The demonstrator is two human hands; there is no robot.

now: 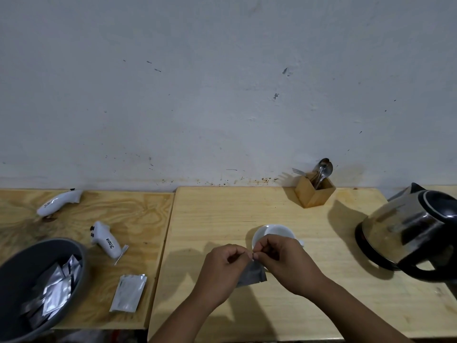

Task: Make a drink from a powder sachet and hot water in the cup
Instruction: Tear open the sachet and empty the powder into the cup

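A grey foil sachet (253, 274) hangs between my two hands just in front of the white cup (272, 232). My left hand (222, 268) and my right hand (284, 258) both pinch its top edge, fingertips almost touching. Part of the cup's near side and most of the sachet's top are hidden behind my hands. A steel electric kettle (410, 231) with black lid and handle stands at the right of the table.
A wooden holder (315, 191) with spoons and a fork stands by the wall. On the left board lie two white controllers (107, 240), a loose silver sachet (128, 293) and a grey bowl (14, 258) holding several sachets.
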